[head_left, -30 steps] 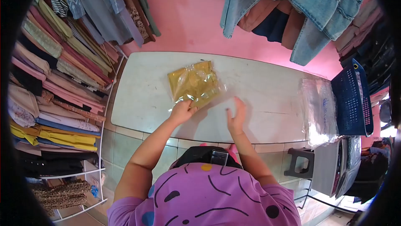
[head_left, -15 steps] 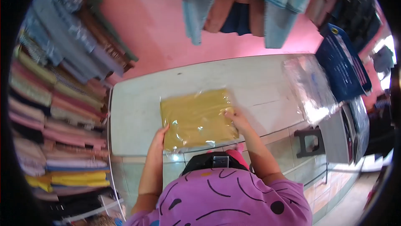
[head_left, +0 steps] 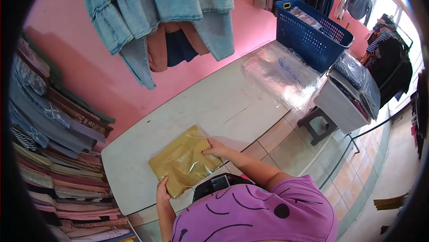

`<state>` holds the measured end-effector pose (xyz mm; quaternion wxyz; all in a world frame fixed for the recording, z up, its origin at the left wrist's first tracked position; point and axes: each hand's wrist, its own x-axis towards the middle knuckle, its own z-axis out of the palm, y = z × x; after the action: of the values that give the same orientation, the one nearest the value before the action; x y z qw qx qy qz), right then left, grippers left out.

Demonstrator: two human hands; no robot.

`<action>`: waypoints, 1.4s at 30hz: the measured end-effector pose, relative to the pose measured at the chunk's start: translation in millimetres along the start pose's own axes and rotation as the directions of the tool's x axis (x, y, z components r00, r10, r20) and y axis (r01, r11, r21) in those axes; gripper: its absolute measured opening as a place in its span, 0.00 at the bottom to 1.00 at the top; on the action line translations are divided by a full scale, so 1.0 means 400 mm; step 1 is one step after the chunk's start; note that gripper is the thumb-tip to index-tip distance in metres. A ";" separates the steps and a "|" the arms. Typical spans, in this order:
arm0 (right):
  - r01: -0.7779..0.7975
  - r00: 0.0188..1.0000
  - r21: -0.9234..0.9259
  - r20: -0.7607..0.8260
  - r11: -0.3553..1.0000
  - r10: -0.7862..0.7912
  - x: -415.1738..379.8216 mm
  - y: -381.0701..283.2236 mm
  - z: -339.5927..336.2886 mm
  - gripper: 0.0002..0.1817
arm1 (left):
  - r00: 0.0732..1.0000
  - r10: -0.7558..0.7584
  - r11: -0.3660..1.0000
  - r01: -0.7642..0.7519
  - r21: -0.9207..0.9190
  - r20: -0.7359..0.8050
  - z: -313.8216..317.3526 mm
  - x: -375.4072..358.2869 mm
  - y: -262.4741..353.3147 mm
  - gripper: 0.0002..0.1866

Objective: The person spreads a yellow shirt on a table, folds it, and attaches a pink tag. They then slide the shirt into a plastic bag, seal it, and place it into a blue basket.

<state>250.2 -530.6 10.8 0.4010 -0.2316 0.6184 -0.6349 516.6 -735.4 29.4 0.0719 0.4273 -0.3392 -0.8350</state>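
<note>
A folded mustard-yellow garment in a clear plastic bag point(head_left: 183, 159) lies between my hands, over the near edge of the white table point(head_left: 214, 117). My left hand point(head_left: 163, 189) grips its lower left edge, with the thumb on top. At its right edge, my right hand point(head_left: 216, 148) holds on with the thumb above; the fingers beneath are hidden. Light glints off the creased plastic.
Clear plastic bags point(head_left: 286, 74) lie at the table's far right, beside a blue basket point(head_left: 313, 41). A grey bin point(head_left: 342, 101) of wrapped items and a dark stool point(head_left: 318, 126) stand right. Folded clothes point(head_left: 76, 188) fill shelves at left. Denim clothes point(head_left: 178, 0) hang ahead.
My view has swung to the right, bringing the basket and bin further in. The bagged garment, still in both hands, now appears lower left and tilted.
</note>
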 end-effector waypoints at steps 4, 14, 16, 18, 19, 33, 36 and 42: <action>0.017 1.000 -0.081 -0.020 0.997 -0.019 -0.051 -0.029 -0.098 0.28 | 0.993 0.097 0.991 -0.102 0.085 0.061 0.110 -0.007 -0.034 0.21; 0.200 0.953 0.176 -0.263 0.964 -0.150 -0.502 -0.284 -0.565 0.34 | 0.954 0.091 0.983 -0.132 0.127 0.286 0.725 -0.078 -0.181 0.17; 0.183 0.938 0.117 -0.318 0.976 -0.138 -0.589 -0.312 -0.647 0.34 | 0.938 0.057 0.985 -0.108 0.134 0.342 0.832 -0.094 -0.222 0.17; 0.141 0.916 0.104 -0.391 0.985 -0.090 -0.658 -0.331 -0.721 0.34 | 0.921 0.021 0.986 -0.084 0.145 0.389 0.944 -0.133 -0.242 0.15; 0.155 0.910 0.107 -0.403 0.982 -0.100 -0.682 -0.330 -0.754 0.34 | 0.917 0.020 0.983 -0.090 0.158 0.399 0.984 -0.139 -0.258 0.15; 0.247 0.833 -0.267 -0.433 0.931 -0.345 -0.730 -0.651 -1.204 0.33 | 0.800 0.047 0.988 -0.126 0.092 0.598 1.475 -0.063 -0.304 0.18; 0.287 0.815 -0.257 -0.441 0.923 -0.376 -0.722 -0.763 -1.322 0.33 | 0.755 0.078 0.992 -0.126 0.028 0.652 1.637 -0.019 -0.281 0.19; 0.232 0.731 -0.380 -0.539 0.896 -0.418 -0.742 -0.965 -1.620 0.30 | 0.623 0.052 0.987 -0.152 0.056 0.781 2.038 0.004 -0.229 0.22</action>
<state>-178.3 60.6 362.5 0.0243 -0.1762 0.7481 -0.6393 -90.5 -254.8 300.7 -0.0589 0.0094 -0.4086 -0.9108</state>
